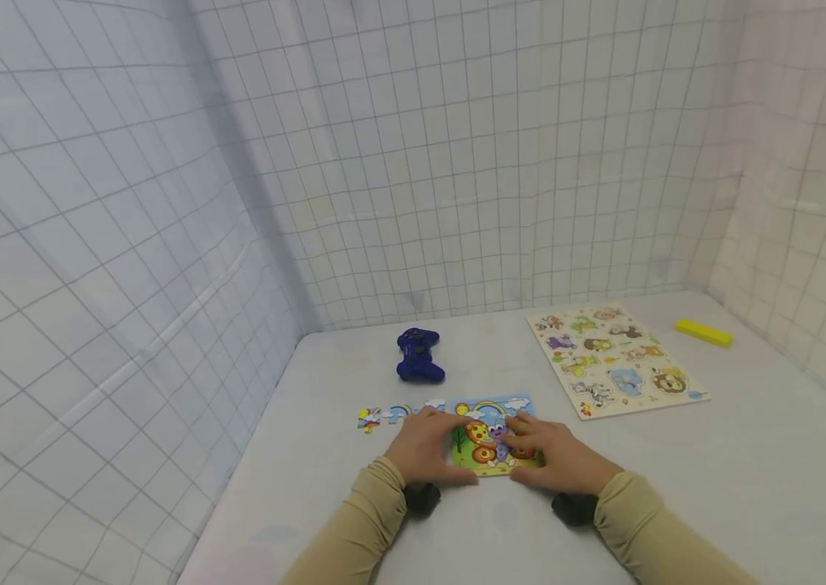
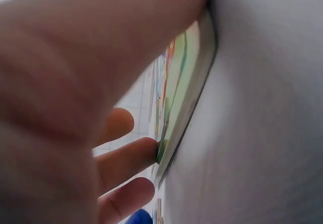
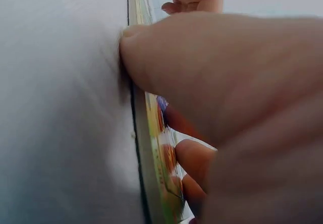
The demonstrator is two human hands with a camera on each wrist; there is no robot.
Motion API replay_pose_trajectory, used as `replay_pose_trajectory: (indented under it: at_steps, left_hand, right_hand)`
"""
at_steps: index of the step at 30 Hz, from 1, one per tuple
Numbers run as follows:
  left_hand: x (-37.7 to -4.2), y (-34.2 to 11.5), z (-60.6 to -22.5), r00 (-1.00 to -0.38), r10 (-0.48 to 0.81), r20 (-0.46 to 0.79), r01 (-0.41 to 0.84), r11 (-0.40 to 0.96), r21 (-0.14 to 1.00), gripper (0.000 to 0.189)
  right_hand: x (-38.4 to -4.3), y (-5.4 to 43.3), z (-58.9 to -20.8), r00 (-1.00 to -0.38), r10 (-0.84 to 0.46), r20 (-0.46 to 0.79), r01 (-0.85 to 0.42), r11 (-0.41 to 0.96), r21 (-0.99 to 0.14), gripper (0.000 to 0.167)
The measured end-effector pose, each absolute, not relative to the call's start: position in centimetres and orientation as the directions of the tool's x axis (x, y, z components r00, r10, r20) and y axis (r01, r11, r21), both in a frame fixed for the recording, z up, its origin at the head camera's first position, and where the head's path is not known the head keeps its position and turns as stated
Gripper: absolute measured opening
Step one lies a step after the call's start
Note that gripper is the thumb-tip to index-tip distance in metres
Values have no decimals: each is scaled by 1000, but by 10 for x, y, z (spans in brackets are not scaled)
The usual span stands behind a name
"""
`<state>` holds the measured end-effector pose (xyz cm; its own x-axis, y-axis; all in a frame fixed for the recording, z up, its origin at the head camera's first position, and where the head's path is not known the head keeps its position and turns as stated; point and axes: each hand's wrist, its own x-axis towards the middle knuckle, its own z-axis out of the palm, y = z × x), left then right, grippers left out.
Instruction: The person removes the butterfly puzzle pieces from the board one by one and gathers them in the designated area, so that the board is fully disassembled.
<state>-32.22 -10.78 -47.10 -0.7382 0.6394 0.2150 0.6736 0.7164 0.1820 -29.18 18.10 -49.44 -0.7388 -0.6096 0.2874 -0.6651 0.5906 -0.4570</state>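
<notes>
One butterfly puzzle (image 1: 491, 445), flat between left hand (image 1: 423, 449) and right hand (image 1: 562, 457)

White tbl (image 1: 486, 536): butterfly puzzle (image 1: 497, 445); loose pcs (image 1: 369, 418) to its L; blue ctrlr (image 1: 419, 355) behind; animal bd (image 1: 603, 373) + yellow bar (image 1: 703, 333), R.
</notes>
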Motion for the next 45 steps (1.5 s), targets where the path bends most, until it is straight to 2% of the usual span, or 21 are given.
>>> replay_pose_trajectory:
  at_steps: [7,14,18,22,34,42,45]
  left_hand:
    - [-324,-105,-470,-726,654,213,688,694,212,91]
    - [-324,-106,-474,-789,577,212,610,777,156,96]
    - [-325,-106,-474,-801,559,213,592,792,148,89]
    - [-327,-104,-476,-802,561,206,594,787,169,84]
    - [-328,-101,-479,-800,560,217,600,760,250,86]
    - [-329,-101,-479,-805,557,205,593,755,278,89]
    - [-330,-102,-479,-805,557,202,593,750,295,85]
  right_hand:
    - [-291,180,-492,-740,-604,295,-669,618,-413,54]
    - [-286,177,-491,-767,-599,229,-630,636,-446,51]
    - [-286,176,-492,-751,-612,248,-651,625,-430,50]
    - [-285,175,-492,-738,-619,267,-668,617,-417,48]
    - [-285,176,-493,-763,-606,224,-634,633,-445,45]
    - [-284,175,-490,-755,-616,225,-643,628,-439,46]
    - [-283,174,-490,-747,-624,230,-653,622,-432,47]
